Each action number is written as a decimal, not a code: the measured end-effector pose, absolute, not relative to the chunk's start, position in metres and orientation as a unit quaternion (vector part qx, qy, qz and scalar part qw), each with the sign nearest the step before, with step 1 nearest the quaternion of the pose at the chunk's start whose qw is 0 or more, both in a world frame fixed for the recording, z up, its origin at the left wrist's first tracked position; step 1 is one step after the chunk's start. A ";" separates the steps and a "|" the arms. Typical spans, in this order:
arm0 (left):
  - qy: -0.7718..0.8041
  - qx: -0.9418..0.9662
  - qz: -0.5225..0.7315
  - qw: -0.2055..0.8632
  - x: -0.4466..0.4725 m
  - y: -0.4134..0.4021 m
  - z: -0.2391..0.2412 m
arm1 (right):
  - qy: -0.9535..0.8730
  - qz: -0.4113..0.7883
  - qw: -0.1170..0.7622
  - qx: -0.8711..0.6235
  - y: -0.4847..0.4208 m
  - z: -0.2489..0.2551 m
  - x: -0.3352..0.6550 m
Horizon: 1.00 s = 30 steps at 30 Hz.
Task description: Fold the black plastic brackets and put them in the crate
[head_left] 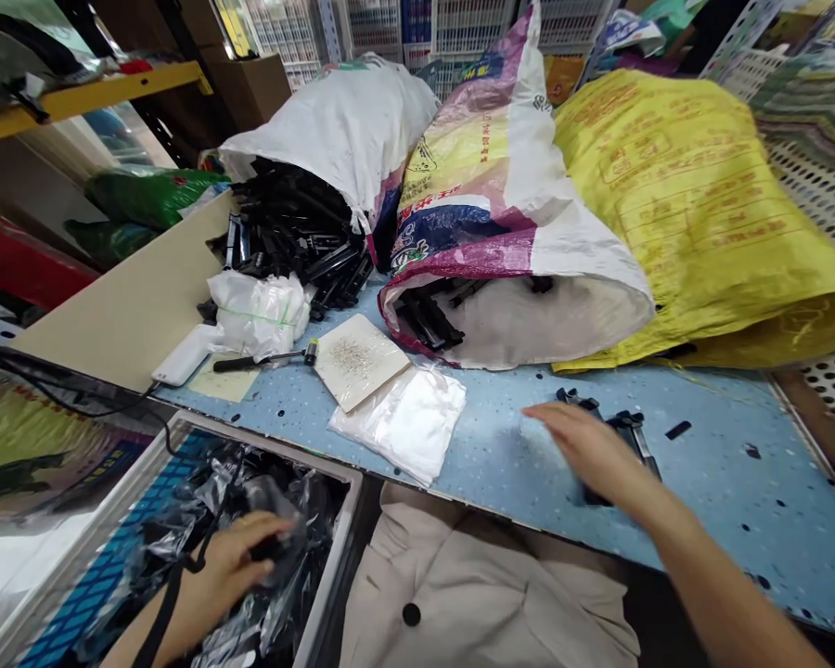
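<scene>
My left hand (240, 557) reaches down into a white bin (334, 547) at the lower left, fingers curled on crinkled clear plastic bags (285, 501) holding dark parts. My right hand (588, 445) hovers flat and blurred over the blue table (724, 501), fingers stretched, just above a few black plastic parts (630, 427). Whether it touches them is unclear.
Behind lie a white sack spilling black parts (299, 237), a pink-and-white sack (501, 213) and a yellow sack (702, 213). On the table lie a small hammer (264, 359), a beige tile with tiny screws (358, 360), a white plastic bag (407, 417) and a tied white bundle (261, 311).
</scene>
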<state>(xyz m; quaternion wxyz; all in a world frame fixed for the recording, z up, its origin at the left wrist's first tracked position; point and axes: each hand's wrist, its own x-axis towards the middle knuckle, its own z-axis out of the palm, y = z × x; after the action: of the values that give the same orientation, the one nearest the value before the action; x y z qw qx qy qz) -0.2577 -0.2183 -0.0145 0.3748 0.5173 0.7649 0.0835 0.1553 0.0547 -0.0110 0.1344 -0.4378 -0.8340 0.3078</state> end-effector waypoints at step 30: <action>0.714 0.507 0.346 0.338 -0.131 -0.013 -0.067 | -0.268 0.813 0.380 -0.351 0.032 -0.051 0.037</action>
<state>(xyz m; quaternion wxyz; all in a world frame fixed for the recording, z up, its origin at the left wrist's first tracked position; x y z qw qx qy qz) -0.1307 -0.0130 -0.0675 0.3383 0.5066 0.7137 0.3457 0.0370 0.0316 -0.0515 0.3798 -0.3512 -0.2680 0.8128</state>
